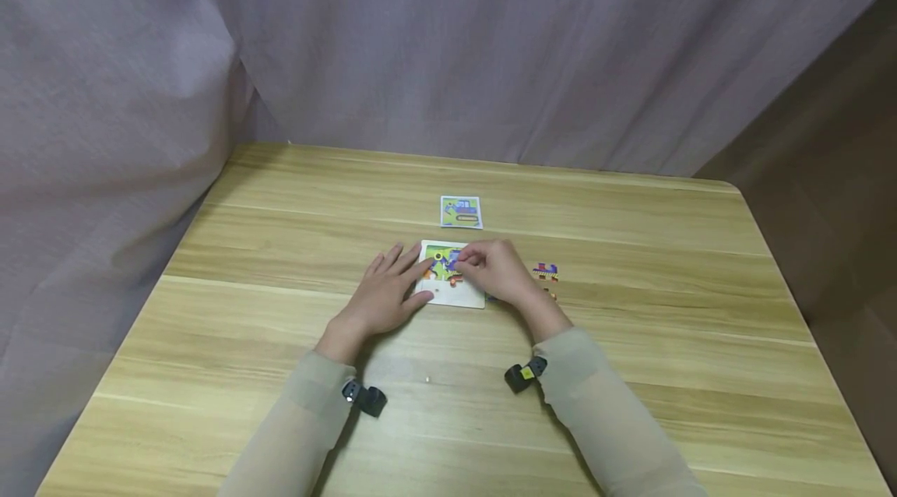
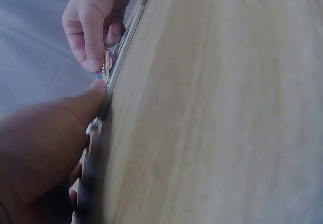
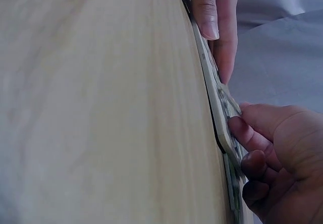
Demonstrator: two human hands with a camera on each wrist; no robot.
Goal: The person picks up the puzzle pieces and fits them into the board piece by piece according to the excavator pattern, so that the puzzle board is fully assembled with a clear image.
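Pinching a puzzle piece (image 2: 105,62) over the puzzle board (image 1: 452,290) at frame centre, your right hand (image 1: 494,271) could seat it crooked if it tilts. Your left hand (image 1: 385,294), fingers spread flat, steadies the board; lift off and it slides across the table (image 1: 631,372).

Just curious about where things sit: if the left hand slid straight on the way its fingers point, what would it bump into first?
The left hand rests flat, fingers pointing across the puzzle board. It would probably meet the right hand first, which pinches a puzzle piece over the board; depth is hard to judge.
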